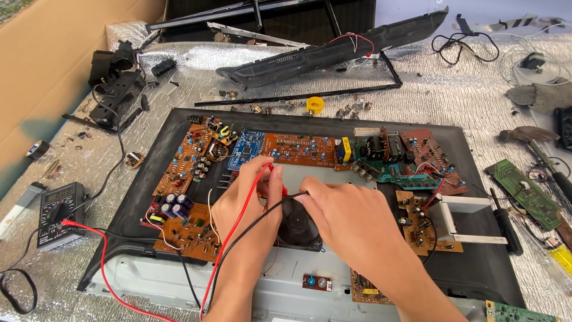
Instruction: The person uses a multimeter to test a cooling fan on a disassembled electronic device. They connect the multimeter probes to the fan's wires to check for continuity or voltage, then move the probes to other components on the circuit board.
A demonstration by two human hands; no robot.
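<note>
My left hand (250,200) pinches a red test probe (269,169) whose red lead runs down past my wrist. My right hand (351,217) grips a black probe, its black lead (256,223) crossing over my left hand. Both probe tips meet at a round black speaker (296,225) lying on a large black panel (476,262). Brown circuit boards (301,149) lie around the speaker on the panel. A grey multimeter (58,214) sits at the left, with the red lead plugged into it.
A long black plastic housing (333,53) and thin frame strips lie at the back. A hammer (533,140), a green board (527,194) and a black screwdriver (506,223) sit at the right. A cardboard wall (42,65) stands at the left. Silver foil mat (453,101) covers the table.
</note>
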